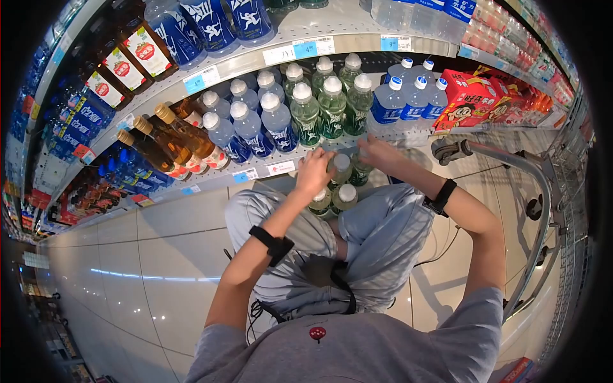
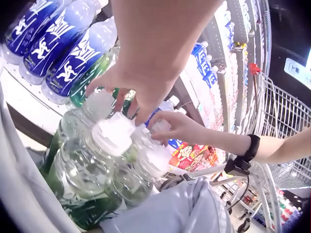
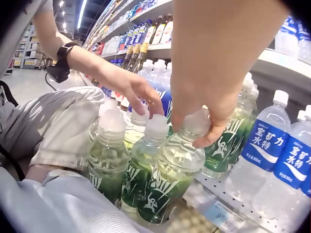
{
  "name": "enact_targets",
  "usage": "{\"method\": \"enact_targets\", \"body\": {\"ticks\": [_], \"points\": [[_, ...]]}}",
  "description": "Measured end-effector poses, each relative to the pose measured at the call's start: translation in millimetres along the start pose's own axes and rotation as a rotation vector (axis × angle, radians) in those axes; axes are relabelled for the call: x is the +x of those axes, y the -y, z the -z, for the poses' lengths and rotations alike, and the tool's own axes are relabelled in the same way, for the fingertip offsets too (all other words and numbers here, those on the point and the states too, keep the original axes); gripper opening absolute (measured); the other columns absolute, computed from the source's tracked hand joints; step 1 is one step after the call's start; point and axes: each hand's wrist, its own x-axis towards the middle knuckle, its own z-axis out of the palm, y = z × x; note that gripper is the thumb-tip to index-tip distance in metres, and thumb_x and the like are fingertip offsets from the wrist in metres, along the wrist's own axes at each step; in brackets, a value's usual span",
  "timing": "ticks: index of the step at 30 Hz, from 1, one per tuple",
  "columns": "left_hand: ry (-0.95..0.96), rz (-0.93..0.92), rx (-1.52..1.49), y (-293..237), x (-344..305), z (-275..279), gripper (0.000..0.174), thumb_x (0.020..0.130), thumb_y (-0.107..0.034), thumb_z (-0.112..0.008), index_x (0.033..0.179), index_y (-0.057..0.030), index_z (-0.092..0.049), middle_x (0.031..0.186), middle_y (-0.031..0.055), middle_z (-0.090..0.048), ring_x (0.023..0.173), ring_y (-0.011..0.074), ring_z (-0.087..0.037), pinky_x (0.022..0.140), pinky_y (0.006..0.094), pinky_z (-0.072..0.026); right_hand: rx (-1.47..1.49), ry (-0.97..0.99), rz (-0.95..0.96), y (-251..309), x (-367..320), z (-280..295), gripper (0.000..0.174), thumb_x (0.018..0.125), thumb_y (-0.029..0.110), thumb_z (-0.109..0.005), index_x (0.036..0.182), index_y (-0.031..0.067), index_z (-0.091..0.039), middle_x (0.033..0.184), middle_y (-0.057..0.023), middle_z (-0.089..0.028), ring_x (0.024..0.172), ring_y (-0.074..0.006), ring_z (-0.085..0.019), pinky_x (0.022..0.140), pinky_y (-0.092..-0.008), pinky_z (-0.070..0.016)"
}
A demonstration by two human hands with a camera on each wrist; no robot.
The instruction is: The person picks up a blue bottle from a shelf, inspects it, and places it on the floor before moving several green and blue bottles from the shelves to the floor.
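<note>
Several clear sports drink bottles with green labels and white caps stand close together on the floor between the person's legs and the shelf. My right hand point(image 3: 204, 121) grips one green-labelled bottle point(image 3: 177, 165) by its cap, thumb and fingers on opposite sides. Beside it, my left hand point(image 1: 314, 171) reaches down from above, thumb and fingers around the white cap point(image 2: 98, 103) of another of these bottles. Nearest the lap stand two more green-labelled bottles, one with its white cap point(image 1: 347, 193) showing from above. The left wrist partly hides the shelf in the left wrist view.
Green-labelled bottles point(image 1: 332, 115) line the low shelf, with blue-labelled sports bottles point(image 1: 246, 127) to their left and water-like drinks point(image 1: 387, 102) to their right. A red carton point(image 1: 469, 96) sits farther right. A metal shopping cart point(image 1: 543, 185) stands at the right. Bent legs flank the floor bottles.
</note>
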Motion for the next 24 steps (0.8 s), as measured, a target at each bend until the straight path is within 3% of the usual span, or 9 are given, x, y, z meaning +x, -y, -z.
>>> {"method": "enact_targets", "body": {"ticks": [3, 7, 10, 13, 17, 24], "points": [[0.189, -0.017, -0.066, 8, 16, 4, 0.055, 0.073, -0.033, -0.070, 0.123, -0.0160, -0.051, 0.112, 0.0079, -0.058, 0.115, 0.0269, -0.048, 0.089, 0.0522, -0.0394, -0.028, 0.029, 0.037, -6, 2, -9, 0.041, 0.080, 0.016, -0.063, 0.114, 0.0050, -0.043, 0.103, -0.0260, -0.049, 0.092, -0.0423, -0.057, 0.080, -0.0451, -0.0474], [0.176, -0.091, 0.207, -3, 22, 11, 0.056, 0.074, -0.042, -0.069, 0.121, -0.0154, -0.054, 0.092, 0.0129, -0.066, 0.093, 0.0312, -0.062, 0.076, 0.0481, -0.0477, -0.042, -0.011, 0.111, -16, 7, -23, 0.040, 0.079, 0.014, -0.062, 0.113, 0.0050, -0.043, 0.103, -0.0250, -0.047, 0.088, -0.0421, -0.059, 0.075, -0.0462, -0.0488], [0.081, -0.104, 0.197, 0, 22, 10, 0.058, 0.073, -0.043, -0.069, 0.120, -0.0111, -0.057, 0.078, 0.0177, -0.066, 0.075, 0.0349, -0.065, 0.065, 0.0445, -0.0514, -0.073, 0.026, 0.045, -16, 14, -26, 0.041, 0.079, 0.013, -0.062, 0.114, 0.0048, -0.043, 0.104, -0.0256, -0.047, 0.087, -0.0419, -0.060, 0.074, -0.0457, -0.0498], [0.140, 0.002, 0.188, 1, 21, 10, 0.061, 0.073, -0.044, -0.069, 0.125, -0.0160, -0.052, 0.084, 0.0158, -0.067, 0.078, 0.0337, -0.066, 0.069, 0.0450, -0.0507, -0.079, -0.031, 0.103, -13, 17, -25, 0.043, 0.079, 0.013, -0.063, 0.116, 0.0045, -0.043, 0.104, -0.0263, -0.047, 0.087, -0.0418, -0.060, 0.073, -0.0450, -0.0504], [0.151, 0.056, 0.180, -4, 20, 16, 0.055, 0.073, -0.041, -0.069, 0.118, -0.0122, -0.056, 0.086, 0.0153, -0.067, 0.081, 0.0340, -0.065, 0.070, 0.0454, -0.0510, -0.071, -0.055, 0.121, -12, 19, -27, 0.043, 0.078, 0.013, -0.065, 0.114, 0.0039, -0.043, 0.104, -0.0255, -0.047, 0.086, -0.0423, -0.060, 0.073, -0.0454, -0.0507], [0.100, -0.134, 0.242, 8, 20, 7, 0.059, 0.070, -0.044, -0.071, 0.116, -0.0102, -0.056, 0.102, 0.0120, -0.063, 0.102, 0.0301, -0.058, 0.077, 0.0447, -0.0494, -0.043, -0.045, 0.047, -17, 21, -35, 0.042, 0.078, 0.017, -0.064, 0.114, 0.0053, -0.045, 0.103, -0.0235, -0.049, 0.086, -0.0414, -0.060, 0.072, -0.0456, -0.0505]]}}
